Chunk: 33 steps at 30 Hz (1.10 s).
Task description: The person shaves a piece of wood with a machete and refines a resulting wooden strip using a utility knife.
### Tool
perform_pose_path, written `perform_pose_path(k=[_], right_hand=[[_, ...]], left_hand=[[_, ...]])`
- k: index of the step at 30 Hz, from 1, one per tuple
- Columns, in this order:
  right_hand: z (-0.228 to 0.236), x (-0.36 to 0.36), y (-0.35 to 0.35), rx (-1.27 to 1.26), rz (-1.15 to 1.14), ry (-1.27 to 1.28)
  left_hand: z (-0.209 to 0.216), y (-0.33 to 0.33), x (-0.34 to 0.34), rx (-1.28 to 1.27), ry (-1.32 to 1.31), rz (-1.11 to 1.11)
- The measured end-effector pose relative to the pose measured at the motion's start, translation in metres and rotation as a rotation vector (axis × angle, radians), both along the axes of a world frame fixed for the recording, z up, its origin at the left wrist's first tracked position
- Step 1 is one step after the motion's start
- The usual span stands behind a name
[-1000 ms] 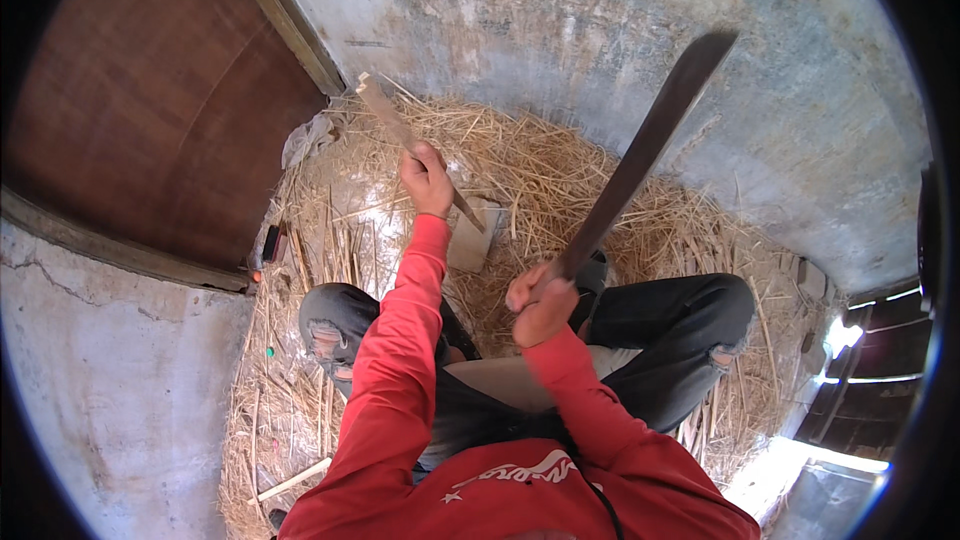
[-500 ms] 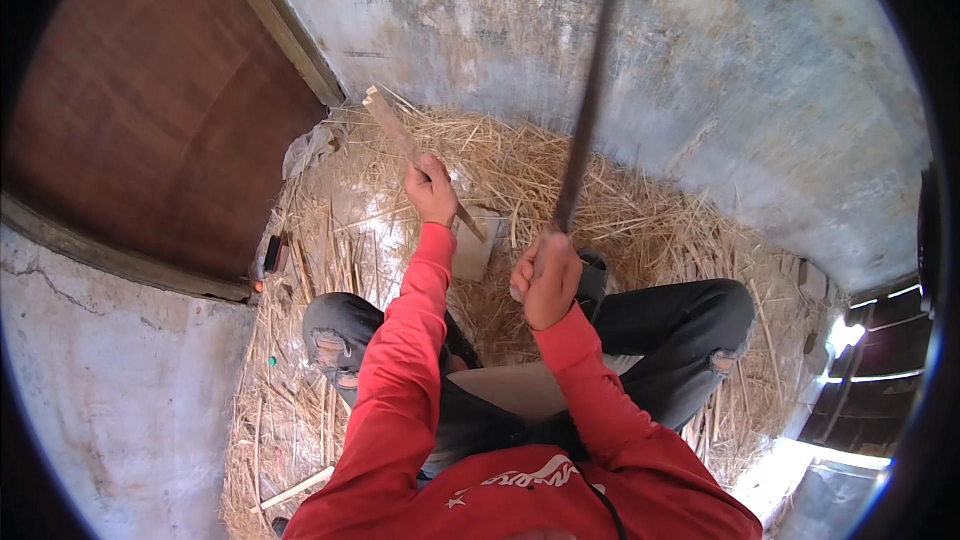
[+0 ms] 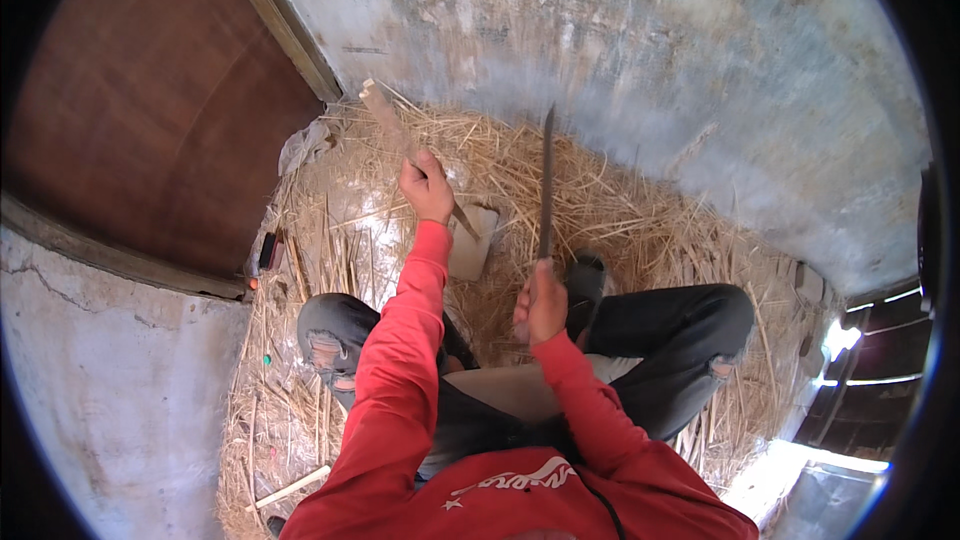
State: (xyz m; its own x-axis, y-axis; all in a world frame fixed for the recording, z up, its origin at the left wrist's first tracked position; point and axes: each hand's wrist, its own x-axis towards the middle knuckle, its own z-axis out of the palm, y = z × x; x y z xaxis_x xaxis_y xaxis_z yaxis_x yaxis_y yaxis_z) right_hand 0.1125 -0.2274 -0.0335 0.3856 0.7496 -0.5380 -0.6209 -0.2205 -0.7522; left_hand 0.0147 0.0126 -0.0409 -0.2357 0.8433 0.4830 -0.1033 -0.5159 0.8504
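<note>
My left hand (image 3: 428, 188) is closed round a flat strip of wood (image 3: 386, 116). The strip slants, its pale cut end up and to the left, its lower tip over a wooden block (image 3: 470, 248) on the floor. In my right hand (image 3: 543, 304) is the handle of a machete (image 3: 546, 185) with a long, dark, narrow blade. The blade points away from me, apart from both the strip and the block. My fingers hide most of the handle.
Straw and wood shavings (image 3: 560, 165) cover the floor up to the stained wall (image 3: 640, 70). My bent legs (image 3: 670, 340) lie on both sides. A brown door panel (image 3: 150, 110) stands at the left, a small black and red object (image 3: 270, 250) near it. A pale stick (image 3: 290, 488) lies lower left.
My right hand has come down toward me, and the machete blade has dropped from high against the wall to over the straw. The left hand and strip have barely moved.
</note>
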Motion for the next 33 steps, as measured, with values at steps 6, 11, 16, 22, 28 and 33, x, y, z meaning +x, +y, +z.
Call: perform_pose_path(k=[6,11,16,22,28,33], right_hand=[[-0.024,-0.024,-0.01,0.394,-0.01,-0.304],[-0.193,-0.047,-0.055,-0.413,0.349,-0.309],[-0.162,-0.022,-0.036,-0.419,0.068,-0.134],[-0.082,-0.005,-0.03,-0.179,-0.056,-0.15],[-0.026,0.028,-0.003,0.08,-0.151,-0.283],[0.061,0.055,0.039,0.311,-0.382,-0.291]], left_hand=[[0.011,-0.003,0.003,-0.004,-0.029,-0.012],[0.01,-0.003,0.0,-0.007,-0.049,0.011],[0.009,-0.003,-0.025,-0.04,-0.105,0.114],[0.04,-0.007,-0.062,-0.126,-0.267,0.298],[0.13,-0.028,-0.099,-0.135,-0.848,0.125],[0.127,-0.028,-0.14,-0.131,-1.184,-0.167]])
